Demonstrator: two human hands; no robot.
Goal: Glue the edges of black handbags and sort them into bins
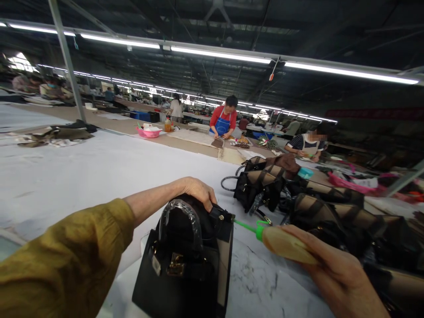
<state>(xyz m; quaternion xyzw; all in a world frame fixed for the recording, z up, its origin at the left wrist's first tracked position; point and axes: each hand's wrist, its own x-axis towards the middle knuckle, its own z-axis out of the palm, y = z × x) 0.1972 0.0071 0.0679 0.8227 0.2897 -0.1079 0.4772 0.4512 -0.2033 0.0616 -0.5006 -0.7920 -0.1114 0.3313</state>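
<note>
A black handbag [175,287] stands upright on the white tabletop in front of me, with a gold clasp on its front and clear plastic wrap around its handle [181,207]. My left hand [198,192] grips the bag's top edge near the back right corner, thumb pressed on the black leather. In my right hand [334,260] is a squeeze bottle [286,243] of yellowish liquid, with a green cap and a long thin green nozzle. The nozzle tip meets or nearly meets a strap end at the bag's top right corner; I cannot tell if it touches.
More black and tan handbags [331,212] crowd the table on the right. A pink basin [149,131] and an orange bottle [168,124] stand farther back. Dark fabric scraps [59,134] lie at left near a metal post [68,62]. Co-workers [222,119] work across the table.
</note>
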